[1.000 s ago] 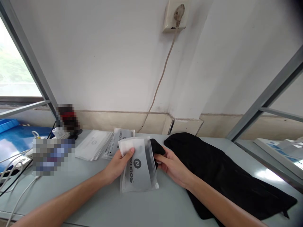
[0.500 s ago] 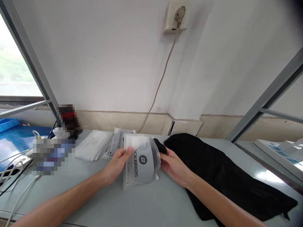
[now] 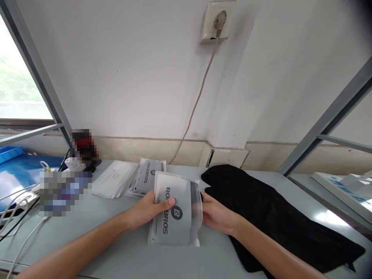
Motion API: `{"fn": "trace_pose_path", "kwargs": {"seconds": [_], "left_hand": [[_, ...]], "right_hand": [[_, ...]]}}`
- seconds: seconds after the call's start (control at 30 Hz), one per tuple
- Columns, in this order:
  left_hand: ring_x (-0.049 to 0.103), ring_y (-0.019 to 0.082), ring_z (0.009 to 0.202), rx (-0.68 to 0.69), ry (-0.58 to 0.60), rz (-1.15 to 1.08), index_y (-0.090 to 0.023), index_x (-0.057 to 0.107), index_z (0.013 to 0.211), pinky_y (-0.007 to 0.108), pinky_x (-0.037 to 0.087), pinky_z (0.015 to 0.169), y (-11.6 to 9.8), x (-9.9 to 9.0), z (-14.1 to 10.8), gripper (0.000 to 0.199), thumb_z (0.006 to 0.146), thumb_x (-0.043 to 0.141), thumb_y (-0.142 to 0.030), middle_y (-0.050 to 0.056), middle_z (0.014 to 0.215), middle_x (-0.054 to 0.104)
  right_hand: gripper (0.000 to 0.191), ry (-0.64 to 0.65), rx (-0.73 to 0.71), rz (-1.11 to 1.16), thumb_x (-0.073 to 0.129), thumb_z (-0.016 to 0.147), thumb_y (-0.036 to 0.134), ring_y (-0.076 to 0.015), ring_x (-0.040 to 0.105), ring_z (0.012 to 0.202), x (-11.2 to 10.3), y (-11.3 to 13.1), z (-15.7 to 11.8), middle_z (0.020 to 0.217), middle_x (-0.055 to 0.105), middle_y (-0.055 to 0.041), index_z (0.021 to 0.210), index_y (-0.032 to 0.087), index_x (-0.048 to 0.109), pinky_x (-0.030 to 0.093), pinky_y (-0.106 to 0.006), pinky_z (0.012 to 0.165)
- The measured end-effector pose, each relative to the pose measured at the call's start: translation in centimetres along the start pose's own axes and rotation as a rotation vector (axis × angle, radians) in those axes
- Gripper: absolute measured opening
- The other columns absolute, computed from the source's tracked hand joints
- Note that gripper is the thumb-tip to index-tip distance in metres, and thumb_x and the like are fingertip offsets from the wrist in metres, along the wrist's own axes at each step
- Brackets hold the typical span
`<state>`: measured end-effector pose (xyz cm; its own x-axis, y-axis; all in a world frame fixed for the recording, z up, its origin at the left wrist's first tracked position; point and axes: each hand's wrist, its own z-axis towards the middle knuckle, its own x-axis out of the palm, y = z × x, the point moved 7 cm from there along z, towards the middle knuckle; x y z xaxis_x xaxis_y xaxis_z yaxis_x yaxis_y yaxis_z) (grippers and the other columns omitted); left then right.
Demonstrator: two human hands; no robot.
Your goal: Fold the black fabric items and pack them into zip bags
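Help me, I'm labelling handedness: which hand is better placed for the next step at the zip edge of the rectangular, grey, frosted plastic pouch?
Probably the right hand: it is at that edge, while the left hand grips the pouch from the opposite side.

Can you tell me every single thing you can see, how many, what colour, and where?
Held pouch: one, clear with grey, centre
Grey ROCKBROS pouches: a pile, too overlapped to count, behind the left hand
White pouches: a pile, uncountable, left of those
Black cloth: black, at least one piece, right
Desk: one, grey-green, underneath
Blue tray: one, far left
Cables: several, white and black, left
Blurred patches: two, mixed colours, left; contents unclear
Socket: one, cream, with plug and cord, on the wall
Wall: white, behind
Window: one, bright, upper left
Metal posts: two, grey, either side
Hands: two, left on the pouch, right at its right edge
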<state>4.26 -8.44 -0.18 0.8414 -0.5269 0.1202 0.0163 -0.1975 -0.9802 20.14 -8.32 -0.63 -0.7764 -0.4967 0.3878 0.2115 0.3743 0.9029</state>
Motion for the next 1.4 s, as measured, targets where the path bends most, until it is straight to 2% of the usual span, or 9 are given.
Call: {"fn": "trace_pose_path", "kwargs": {"seconds": [0.17,0.3,0.6,0.73,0.93,1.07,1.2,1.3,1.4], "left_hand": [[0.071,0.028,0.109,0.080,0.176,0.072,-0.019,0.069,0.117,0.038,0.057,0.092,-0.4,1.8,-0.2,0.047,0.082,0.085,-0.046,0.012,0.117,0.075],[0.072,0.028,0.109,0.103,0.165,0.056,-0.019,0.067,0.120,0.039,0.058,0.092,-0.2,2.0,0.1,0.046,0.086,0.082,-0.044,0.013,0.118,0.075],[0.072,0.029,0.103,0.211,-0.374,0.082,-0.018,0.066,0.112,0.038,0.060,0.085,-1.3,-2.5,0.4,0.046,0.084,0.082,-0.050,0.010,0.110,0.076],[0.071,0.029,0.111,0.235,-0.488,0.049,-0.020,0.065,0.119,0.038,0.059,0.089,-1.8,-3.6,0.0,0.050,0.085,0.080,-0.052,0.010,0.119,0.075],[0.074,0.029,0.105,0.141,-0.339,0.028,-0.020,0.063,0.122,0.036,0.061,0.083,-1.1,-2.2,0.3,0.057,0.078,0.087,-0.047,0.010,0.115,0.076],[0.074,0.027,0.099,0.175,-0.448,0.053,-0.019,0.066,0.113,0.035,0.061,0.080,-1.4,-3.0,0.0,0.050,0.077,0.088,-0.047,0.009,0.108,0.078],[0.074,0.025,0.094,0.196,-0.491,0.039,-0.019,0.068,0.107,0.033,0.060,0.077,-1.9,-3.7,-0.2,0.046,0.077,0.088,-0.047,0.008,0.104,0.078],[0.074,0.024,0.093,0.208,-0.425,0.024,-0.018,0.069,0.107,0.033,0.059,0.077,-2.0,-3.3,0.0,0.045,0.077,0.089,-0.045,0.008,0.102,0.079],[0.073,0.024,0.093,0.195,-0.320,0.038,-0.017,0.069,0.105,0.034,0.059,0.079,-1.6,-2.3,0.2,0.041,0.078,0.088,-0.043,0.008,0.101,0.078]], "right_hand": [[0.023,-0.099,-0.067,-0.253,0.088,0.071,0.040,-0.0224,0.068,0.072,0.2,0.9,-0.3,0.076,0.075,-0.0038,0.075,0.020,0.077,0.056,-0.034,0.069],[0.031,-0.304,-0.260,-0.467,0.086,0.069,0.038,-0.0180,0.055,0.061,-0.7,2.7,-0.3,0.062,0.065,-0.0012,0.056,0.019,0.066,0.045,-0.029,0.055],[0.030,-0.425,-0.393,-0.262,0.087,0.074,0.047,-0.0230,0.065,0.085,-2.6,3.0,0.1,0.094,0.073,-0.0028,0.088,0.025,0.072,0.056,-0.034,0.075],[0.037,-0.333,-0.392,-0.165,0.078,0.085,0.059,-0.0253,0.068,0.099,-2.5,3.0,0.2,0.103,0.076,-0.0070,0.097,0.025,0.079,0.053,-0.041,0.095],[0.049,-0.036,-0.251,-0.201,0.064,0.093,0.066,-0.0302,0.070,0.105,0.5,2.1,0.1,0.108,0.079,-0.0113,0.101,0.021,0.083,0.054,-0.046,0.096],[0.046,-0.177,-0.359,-0.339,0.064,0.093,0.065,-0.0276,0.069,0.100,-0.6,2.7,0.1,0.106,0.077,-0.0084,0.100,0.023,0.080,0.055,-0.044,0.096],[0.049,-0.346,-0.424,-0.462,0.075,0.085,0.063,-0.0275,0.065,0.108,-2.4,3.2,0.4,0.122,0.071,-0.0095,0.117,0.026,0.071,0.054,-0.045,0.099],[0.062,-0.272,-0.393,-0.455,0.083,0.078,0.059,-0.0297,0.066,0.113,-2.1,2.6,0.9,0.132,0.068,-0.0116,0.126,0.026,0.065,0.054,-0.048,0.102],[0.052,-0.135,-0.319,-0.418,0.085,0.077,0.053,-0.0316,0.070,0.110,-1.0,1.4,1.4,0.119,0.075,-0.0099,0.118,0.024,0.071,0.055,-0.048,0.100]]}}
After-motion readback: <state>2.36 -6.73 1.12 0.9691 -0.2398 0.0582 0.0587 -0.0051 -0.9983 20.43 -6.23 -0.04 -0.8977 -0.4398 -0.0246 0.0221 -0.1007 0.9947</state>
